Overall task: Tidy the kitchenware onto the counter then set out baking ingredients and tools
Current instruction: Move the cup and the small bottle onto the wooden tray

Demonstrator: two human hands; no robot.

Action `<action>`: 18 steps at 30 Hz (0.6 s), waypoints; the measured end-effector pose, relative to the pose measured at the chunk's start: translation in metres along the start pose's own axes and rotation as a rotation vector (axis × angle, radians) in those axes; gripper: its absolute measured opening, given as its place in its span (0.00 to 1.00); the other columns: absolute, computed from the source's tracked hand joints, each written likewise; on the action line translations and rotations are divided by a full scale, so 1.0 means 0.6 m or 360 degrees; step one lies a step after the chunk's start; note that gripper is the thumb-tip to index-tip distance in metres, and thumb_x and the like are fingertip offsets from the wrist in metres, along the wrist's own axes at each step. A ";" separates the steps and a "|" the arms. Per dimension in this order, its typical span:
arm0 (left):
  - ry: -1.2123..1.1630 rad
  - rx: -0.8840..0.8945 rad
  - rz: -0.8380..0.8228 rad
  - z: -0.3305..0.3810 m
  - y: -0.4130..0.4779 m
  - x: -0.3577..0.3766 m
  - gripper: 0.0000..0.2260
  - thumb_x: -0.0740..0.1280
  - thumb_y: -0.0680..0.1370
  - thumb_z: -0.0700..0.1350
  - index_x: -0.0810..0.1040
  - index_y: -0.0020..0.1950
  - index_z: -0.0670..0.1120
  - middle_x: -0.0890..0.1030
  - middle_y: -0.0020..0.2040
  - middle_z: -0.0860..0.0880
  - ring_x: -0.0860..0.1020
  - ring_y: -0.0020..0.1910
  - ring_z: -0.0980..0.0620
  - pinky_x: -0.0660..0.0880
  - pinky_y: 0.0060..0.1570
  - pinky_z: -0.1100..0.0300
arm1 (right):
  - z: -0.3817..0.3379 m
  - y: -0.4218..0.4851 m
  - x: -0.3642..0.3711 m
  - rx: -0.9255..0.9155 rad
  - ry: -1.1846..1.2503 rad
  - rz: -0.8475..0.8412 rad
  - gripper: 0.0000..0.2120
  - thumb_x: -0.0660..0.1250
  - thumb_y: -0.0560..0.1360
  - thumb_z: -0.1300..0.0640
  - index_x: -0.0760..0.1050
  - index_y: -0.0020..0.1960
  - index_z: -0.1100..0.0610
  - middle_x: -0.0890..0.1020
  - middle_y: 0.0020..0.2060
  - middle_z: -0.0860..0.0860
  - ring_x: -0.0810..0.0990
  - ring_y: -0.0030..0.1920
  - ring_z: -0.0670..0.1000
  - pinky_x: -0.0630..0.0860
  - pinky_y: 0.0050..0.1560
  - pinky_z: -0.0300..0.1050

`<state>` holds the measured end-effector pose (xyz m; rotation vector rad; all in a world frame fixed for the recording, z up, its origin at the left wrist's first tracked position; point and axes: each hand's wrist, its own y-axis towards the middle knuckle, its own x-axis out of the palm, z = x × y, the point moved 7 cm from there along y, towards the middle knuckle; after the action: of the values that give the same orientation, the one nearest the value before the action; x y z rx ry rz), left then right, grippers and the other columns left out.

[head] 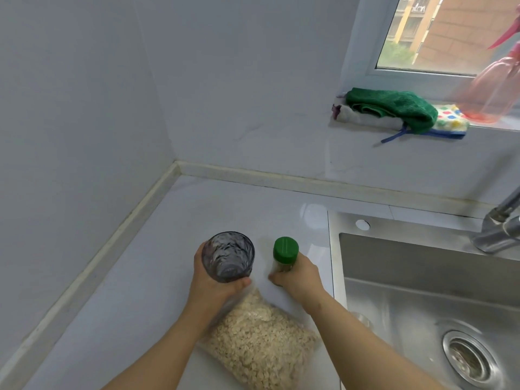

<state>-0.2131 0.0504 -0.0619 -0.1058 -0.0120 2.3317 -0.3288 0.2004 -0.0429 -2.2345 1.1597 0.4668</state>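
Note:
My left hand grips a dark, clear ribbed glass, upright and empty, over the white counter. My right hand holds a small jar with a green lid just to the right of the glass. Whether either one touches the counter, I cannot tell. A clear bag of oats lies flat on the counter below both hands, partly under my left wrist.
A steel sink with a drain fills the right side, its faucet at the far right. Folded cloths and a pink spray bottle rest on the window sill. Walls close the counter at left and back.

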 end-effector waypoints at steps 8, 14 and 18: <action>-0.0335 -0.0120 0.0182 0.003 0.020 -0.012 0.24 0.75 0.66 0.33 0.70 0.58 0.44 0.77 0.51 0.52 0.76 0.52 0.53 0.73 0.49 0.62 | -0.001 0.004 0.006 0.0007 0.0300 0.0010 0.16 0.69 0.73 0.55 0.69 0.58 0.55 0.76 0.48 0.50 0.75 0.47 0.49 0.69 0.47 0.40; -0.0630 -0.0284 0.0052 0.002 0.028 -0.017 0.25 0.78 0.58 0.50 0.78 0.52 0.46 0.84 0.45 0.50 0.83 0.41 0.56 0.78 0.38 0.63 | 0.011 0.019 0.010 0.0076 0.0634 0.0040 0.14 0.68 0.74 0.52 0.67 0.56 0.53 0.77 0.51 0.51 0.75 0.48 0.48 0.69 0.49 0.42; -0.0814 -0.0492 -0.0038 -0.005 0.034 -0.008 0.15 0.66 0.70 0.50 0.77 0.53 0.45 0.84 0.44 0.49 0.83 0.39 0.55 0.79 0.36 0.64 | 0.017 0.023 0.017 0.0177 0.0944 -0.0025 0.12 0.67 0.75 0.54 0.69 0.54 0.55 0.78 0.48 0.52 0.76 0.44 0.47 0.70 0.46 0.41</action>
<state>-0.2242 0.0332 -0.0653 0.3364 -0.6232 2.2561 -0.3352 0.1941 -0.0609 -2.3474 1.4057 -0.2897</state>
